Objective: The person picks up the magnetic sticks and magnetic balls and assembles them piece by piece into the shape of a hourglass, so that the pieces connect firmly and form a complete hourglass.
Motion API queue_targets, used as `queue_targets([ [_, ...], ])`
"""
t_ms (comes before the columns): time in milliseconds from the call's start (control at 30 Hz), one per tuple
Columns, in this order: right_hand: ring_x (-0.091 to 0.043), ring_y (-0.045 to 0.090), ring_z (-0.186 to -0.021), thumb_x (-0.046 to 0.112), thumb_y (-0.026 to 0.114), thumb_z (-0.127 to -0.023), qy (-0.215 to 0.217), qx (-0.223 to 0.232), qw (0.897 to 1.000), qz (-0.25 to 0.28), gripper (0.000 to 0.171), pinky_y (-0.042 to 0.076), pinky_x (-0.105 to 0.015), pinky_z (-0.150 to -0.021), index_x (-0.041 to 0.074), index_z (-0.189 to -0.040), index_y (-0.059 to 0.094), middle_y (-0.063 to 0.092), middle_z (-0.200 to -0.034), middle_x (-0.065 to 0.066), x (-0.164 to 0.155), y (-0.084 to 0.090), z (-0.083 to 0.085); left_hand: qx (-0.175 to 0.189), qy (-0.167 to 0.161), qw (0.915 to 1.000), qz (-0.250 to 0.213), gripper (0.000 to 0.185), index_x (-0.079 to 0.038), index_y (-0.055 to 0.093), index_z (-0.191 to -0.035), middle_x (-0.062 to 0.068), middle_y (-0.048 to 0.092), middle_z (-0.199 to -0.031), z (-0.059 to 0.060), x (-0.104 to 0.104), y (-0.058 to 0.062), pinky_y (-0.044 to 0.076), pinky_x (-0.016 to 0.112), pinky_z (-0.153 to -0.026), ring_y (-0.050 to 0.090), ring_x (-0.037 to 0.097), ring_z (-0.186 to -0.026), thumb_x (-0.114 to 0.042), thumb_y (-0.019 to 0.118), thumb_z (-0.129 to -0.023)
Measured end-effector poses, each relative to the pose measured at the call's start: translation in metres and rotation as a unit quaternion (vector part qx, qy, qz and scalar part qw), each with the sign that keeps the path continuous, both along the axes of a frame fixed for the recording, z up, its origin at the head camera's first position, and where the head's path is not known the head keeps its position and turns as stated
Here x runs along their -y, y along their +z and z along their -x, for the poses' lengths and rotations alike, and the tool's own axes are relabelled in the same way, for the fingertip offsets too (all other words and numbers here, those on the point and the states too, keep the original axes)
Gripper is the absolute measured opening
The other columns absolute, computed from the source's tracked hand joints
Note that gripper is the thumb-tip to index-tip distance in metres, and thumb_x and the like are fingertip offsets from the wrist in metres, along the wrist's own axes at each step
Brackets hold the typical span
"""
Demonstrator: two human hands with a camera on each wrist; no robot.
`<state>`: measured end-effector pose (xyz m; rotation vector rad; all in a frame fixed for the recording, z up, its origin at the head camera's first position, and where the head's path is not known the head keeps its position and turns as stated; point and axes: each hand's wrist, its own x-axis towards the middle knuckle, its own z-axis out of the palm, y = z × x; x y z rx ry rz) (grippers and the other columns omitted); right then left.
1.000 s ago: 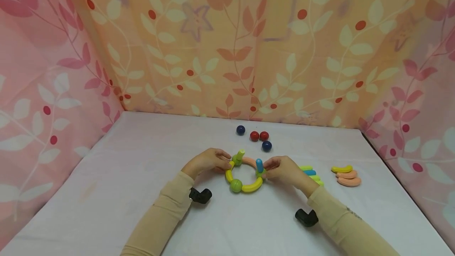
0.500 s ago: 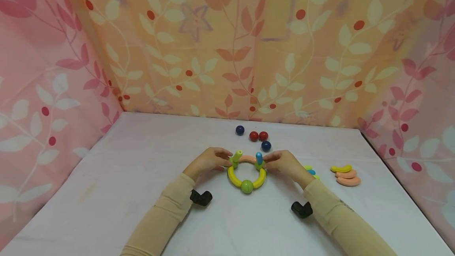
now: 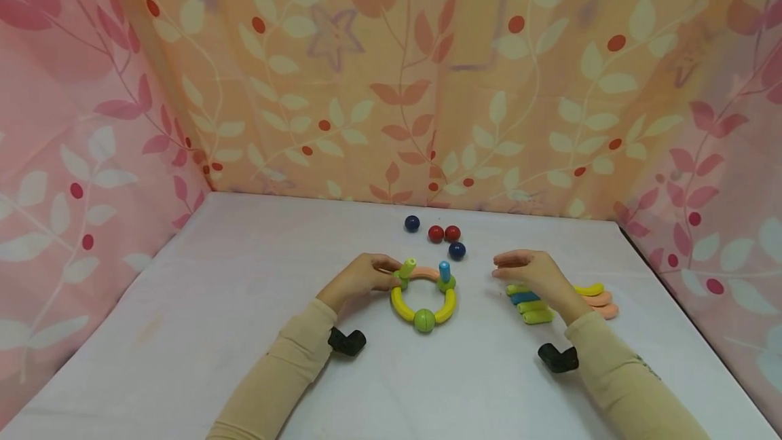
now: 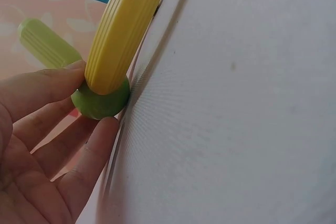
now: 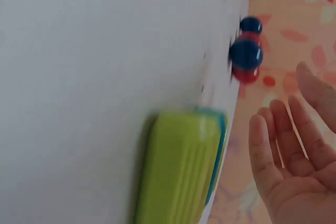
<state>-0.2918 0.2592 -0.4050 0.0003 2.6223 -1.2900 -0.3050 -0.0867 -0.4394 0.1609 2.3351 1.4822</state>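
A ring of curved yellow rods (image 3: 450,304) and a peach curved rod (image 3: 425,273), joined by green balls (image 3: 424,320), lies on the table in the head view. From its two far balls rise a light-green stick (image 3: 407,267) and a blue stick (image 3: 444,271). My left hand (image 3: 368,273) holds the ring's far-left ball (image 4: 102,103) between thumb and fingers, beside the light-green stick's base. My right hand (image 3: 533,276), fingers loosely extended and holding nothing, hovers by a row of light-green sticks (image 3: 537,317) and a blue one (image 5: 216,156).
Behind the ring sit two dark-blue balls (image 3: 457,250) and two red balls (image 3: 452,233). Right of the stick row lie a yellow curved piece (image 3: 590,289) and peach ones (image 3: 606,311), partly behind the right wrist. Floral curtains (image 3: 391,87) enclose the white table (image 3: 244,257).
Both hands turned the ring so one green ball came to the near middle. Afterwards my right hand let go of the blue-stick side and moved right, over the stick row. The left stayed.
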Motion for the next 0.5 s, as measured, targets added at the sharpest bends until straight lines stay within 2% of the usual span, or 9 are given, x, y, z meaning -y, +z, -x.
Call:
queue_targets([
  [200,-0.026,0.059,-0.121,0.043,0.072,-0.090,0.013,-0.010,1.000,-0.007,0.054,0.043,-0.051,-0.108,0.007,-0.131,0.063,0.070,-0.126,-0.009,-0.029,-0.002,-0.003,0.005,0.004,1.0000,0.000,0.034,-0.017,0.072,-0.117,0.004,0.067,-0.126,0.000,0.000,0.000,0.056,0.029,-0.091,0.065,0.013,-0.102,-0.022,0.080,-0.084],
  [367,-0.029,0.055,-0.125,0.043,0.071,-0.090,-0.002,0.010,1.000,-0.028,0.052,0.042,-0.052,-0.109,0.011,-0.131,0.064,0.065,-0.132,-0.011,-0.042,-0.006,-0.004,0.005,0.009,0.9999,-0.001,0.033,-0.017,0.072,-0.116,0.004,0.068,-0.125,0.001,0.000,-0.001,0.056,0.030,-0.091,0.065,0.013,-0.102,-0.021,0.080,-0.084],
  [500,-0.034,0.048,-0.131,0.042,0.071,-0.090,-0.009,0.025,0.999,-0.029,0.054,0.036,-0.059,-0.111,0.010,-0.132,0.062,0.060,-0.138,-0.016,-0.049,-0.010,-0.003,0.006,0.009,0.9999,-0.010,0.032,-0.016,0.072,-0.116,0.004,0.068,-0.124,0.001,0.000,-0.001,0.056,0.029,-0.090,0.065,0.012,-0.101,-0.020,0.080,-0.085],
])
